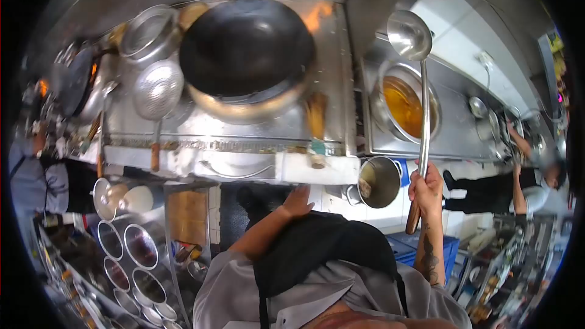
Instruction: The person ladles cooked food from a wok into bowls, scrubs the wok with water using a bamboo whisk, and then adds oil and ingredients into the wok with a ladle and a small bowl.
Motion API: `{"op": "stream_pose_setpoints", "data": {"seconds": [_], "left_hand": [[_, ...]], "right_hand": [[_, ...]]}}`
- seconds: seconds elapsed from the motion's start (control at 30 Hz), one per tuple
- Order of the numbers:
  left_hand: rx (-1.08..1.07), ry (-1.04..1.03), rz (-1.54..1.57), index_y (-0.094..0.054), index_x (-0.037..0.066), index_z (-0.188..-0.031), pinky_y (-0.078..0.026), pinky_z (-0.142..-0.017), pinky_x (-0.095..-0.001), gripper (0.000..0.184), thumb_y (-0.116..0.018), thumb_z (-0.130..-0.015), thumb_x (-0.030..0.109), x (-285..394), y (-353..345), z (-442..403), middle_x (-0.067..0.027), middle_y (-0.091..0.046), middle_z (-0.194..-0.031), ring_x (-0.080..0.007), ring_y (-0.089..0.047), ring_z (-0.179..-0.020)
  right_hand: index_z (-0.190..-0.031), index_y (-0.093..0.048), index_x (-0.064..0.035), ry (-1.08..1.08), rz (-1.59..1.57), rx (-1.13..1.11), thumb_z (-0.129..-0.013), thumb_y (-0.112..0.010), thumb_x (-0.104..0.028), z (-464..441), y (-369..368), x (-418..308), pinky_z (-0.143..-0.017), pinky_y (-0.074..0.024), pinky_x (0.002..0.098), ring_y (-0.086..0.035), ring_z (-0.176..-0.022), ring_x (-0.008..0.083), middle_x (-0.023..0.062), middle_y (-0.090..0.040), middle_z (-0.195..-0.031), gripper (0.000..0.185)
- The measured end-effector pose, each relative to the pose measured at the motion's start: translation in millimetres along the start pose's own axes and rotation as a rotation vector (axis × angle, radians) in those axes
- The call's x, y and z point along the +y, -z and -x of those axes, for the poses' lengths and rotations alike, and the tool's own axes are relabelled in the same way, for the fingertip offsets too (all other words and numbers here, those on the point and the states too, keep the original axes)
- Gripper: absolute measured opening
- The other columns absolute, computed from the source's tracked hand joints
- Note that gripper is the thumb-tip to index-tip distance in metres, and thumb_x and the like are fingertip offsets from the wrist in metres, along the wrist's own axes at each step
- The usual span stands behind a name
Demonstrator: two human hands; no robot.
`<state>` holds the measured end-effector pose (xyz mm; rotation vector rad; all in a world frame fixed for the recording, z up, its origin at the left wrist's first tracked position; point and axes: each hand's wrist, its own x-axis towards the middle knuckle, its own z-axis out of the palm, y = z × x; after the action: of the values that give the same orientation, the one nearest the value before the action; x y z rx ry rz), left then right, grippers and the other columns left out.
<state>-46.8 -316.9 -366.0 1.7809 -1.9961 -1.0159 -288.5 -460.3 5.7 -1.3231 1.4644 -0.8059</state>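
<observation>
My right hand (426,187) is wrapped round the wooden-ended handle of a long steel ladle (424,116). Its bowl points away from me, up beyond a steel pot of amber liquid (402,102); whether anything is in the ladle I cannot tell. My left hand (297,201) is low beside my apron, fingers stretched out, nearest the white cloth (304,169) along the stove's front edge; it holds nothing I can see. A large black wok (247,49) sits on the burner ahead, its inside dark, with a flame (318,15) behind its right side.
A perforated skimmer (158,88) and stacked strainers (146,33) lie left of the wok. A bamboo brush (316,119) lies on its right. Below the counter stands a steel pot (381,181). Several containers (143,247) fill the lower left. Other people work at both sides.
</observation>
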Motion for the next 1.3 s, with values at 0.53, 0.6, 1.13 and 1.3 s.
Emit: {"op": "stream_pose_setpoints", "data": {"seconds": [0.53, 0.6, 1.13, 1.3], "left_hand": [[0.088, 0.043, -0.214, -0.045, -0.007, -0.124, -0.036, -0.101, -0.0508, 0.061, -0.066, -0.077, 0.027, -25.9, -54.2, -30.7, -0.0267, -0.052, -0.119, -0.0421, -0.049, -0.112], [0.118, 0.032, -0.207, -0.044, -0.006, -0.126, -0.035, -0.102, -0.0503, 0.064, -0.067, -0.077, 0.027, -23.6, -52.4, -30.0, -0.0267, -0.052, -0.121, -0.0418, -0.048, -0.115], [-0.119, 0.169, 0.114, -0.057, 0.005, -0.122, -0.041, -0.103, -0.0445, 0.050, -0.063, -0.079, 0.028, -53.8, -15.1, -36.0, -0.0248, -0.057, -0.123, -0.0401, -0.052, -0.118], [0.133, 0.136, 0.079, -0.057, 0.000, -0.115, -0.051, -0.077, -0.0480, 0.043, -0.063, -0.081, 0.026, -168.5, -37.3, 23.9, -0.0217, -0.067, -0.092, -0.0414, -0.063, -0.084]], "right_hand": [[-0.108, -0.055, 0.0079, -0.151, 0.227, 0.099, -0.086, -0.055, -0.003, 36.6, 54.7, 20.4, -0.045, -0.0431, 0.0282, -0.053, -0.049, 0.0119, 0.0063, -0.054, -0.067, 0.025], [-0.103, -0.055, 0.0085, -0.163, 0.266, 0.073, -0.084, -0.054, -0.003, 33.6, 55.6, 18.3, -0.045, -0.0440, 0.0293, -0.054, -0.049, 0.0125, 0.0071, -0.054, -0.066, 0.022], [-0.119, -0.051, 0.0068, -0.280, -0.348, 0.046, -0.087, -0.049, -0.004, 47.2, 67.1, -35.6, -0.039, -0.0375, 0.0256, -0.045, -0.040, 0.0109, 0.0055, -0.051, -0.070, 0.034], [-0.120, -0.053, 0.0054, -0.304, -0.456, -0.078, -0.088, -0.049, -0.005, 50.9, 48.3, -65.4, -0.036, -0.0323, 0.0243, -0.042, -0.039, 0.0094, 0.0052, -0.050, -0.070, 0.034]]}}
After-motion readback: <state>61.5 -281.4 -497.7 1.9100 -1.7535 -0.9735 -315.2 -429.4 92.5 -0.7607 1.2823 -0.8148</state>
